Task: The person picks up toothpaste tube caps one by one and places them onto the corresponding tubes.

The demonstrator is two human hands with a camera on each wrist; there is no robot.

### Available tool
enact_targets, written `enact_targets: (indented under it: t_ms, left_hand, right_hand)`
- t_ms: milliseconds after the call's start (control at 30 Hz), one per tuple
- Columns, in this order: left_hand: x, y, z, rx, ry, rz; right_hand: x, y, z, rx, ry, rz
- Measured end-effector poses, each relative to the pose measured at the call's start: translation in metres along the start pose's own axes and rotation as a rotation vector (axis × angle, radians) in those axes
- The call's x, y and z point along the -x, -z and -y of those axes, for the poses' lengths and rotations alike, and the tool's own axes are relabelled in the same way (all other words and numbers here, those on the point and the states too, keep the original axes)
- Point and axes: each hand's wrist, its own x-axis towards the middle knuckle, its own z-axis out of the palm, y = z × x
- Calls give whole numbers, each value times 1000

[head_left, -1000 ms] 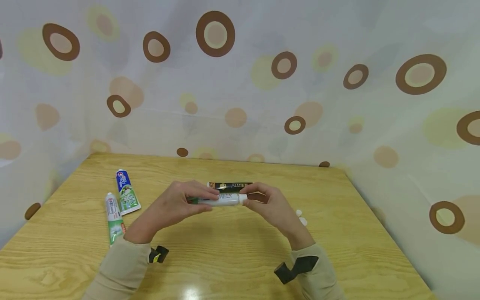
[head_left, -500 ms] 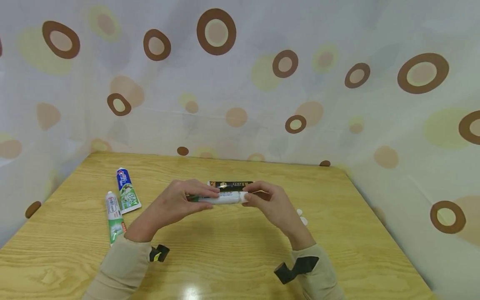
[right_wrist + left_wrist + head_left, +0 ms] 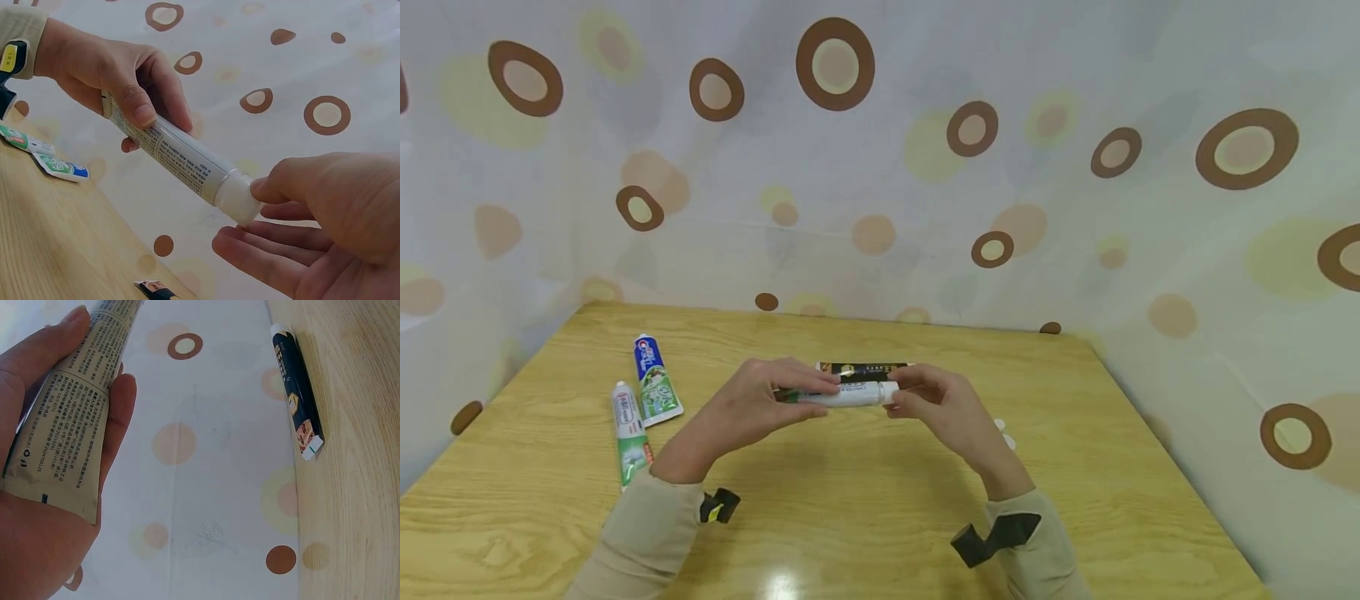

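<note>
Toothpaste tube (image 3: 859, 395) is up off the table (image 3: 850, 525), held between the two hands and lying roughly crosswise in the head view. The left hand (image 3: 758, 402) is closed partway around the tube's body, thumb on one side and fingers on the other. The right hand (image 3: 951, 408) is nearly closed at the far end, its thumb and fingertips pinching the white cap (image 3: 237, 199). The cap sits at the tube's mouth; whether its thread is tight, I cannot tell.

The step in hand appears to be turning or seating that cap. Judging from this pose, the next move calls for a firm left hold, so the body does not twist, and small turns of the right fingertips in line with the neck.

The tube is smooth and slightly glossy, rounded near the cap and flattening to a wide, crimped end against the left palm, with fine print on its back. The cap is short, smooth and probably hard plastic; the body looks soft enough to dent under a tight squeeze.

Beyond the hands lies a shiny black tube (image 3: 865, 372). At the left rest a blue-and-green tube (image 3: 657, 385) and a white-and-green tube (image 3: 629, 429). Small white pieces (image 3: 1009, 442) lie beyond the right wrist on the pale, grained wood.
</note>
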Motion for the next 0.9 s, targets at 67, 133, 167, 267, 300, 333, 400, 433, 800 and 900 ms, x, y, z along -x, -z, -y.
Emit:
enact_targets:
  t_ms: [67, 133, 167, 267, 300, 333, 400, 433, 800, 900]
  left_hand:
    - [-1, 0, 0, 2, -1, 0]
    - [-1, -1, 0, 4, -3, 2]
    - [0, -1, 1, 6, -3, 3]
    - [0, -2, 1, 11, -4, 6]
    - [0, -2, 1, 12, -7, 5]
    - [0, -2, 1, 13, -9, 4]
    - [-1, -1, 1, 10, -12, 1]
    - [-1, 0, 1, 7, -13, -2]
    - [-1, -5, 2, -12, -48, 9]
    - [-2, -6, 3, -10, -41, 17]
  right_hand:
    - [-1, -1, -1, 9, 17, -21]
    - [-2, -2, -1, 14, 33, -39]
    - [-1, -2, -1, 16, 37, -45]
    - [0, -2, -3, -1, 45, -43]
    - [0, -2, -3, -15, 49, -36]
    - [0, -1, -2, -25, 50, -29]
    - [-1, 0, -1, -24, 53, -14]
    - [-1, 1, -1, -23, 54, -7]
    - [-2, -1, -5, 47, 56, -24]
    - [-3, 0, -4, 100, 69, -59]
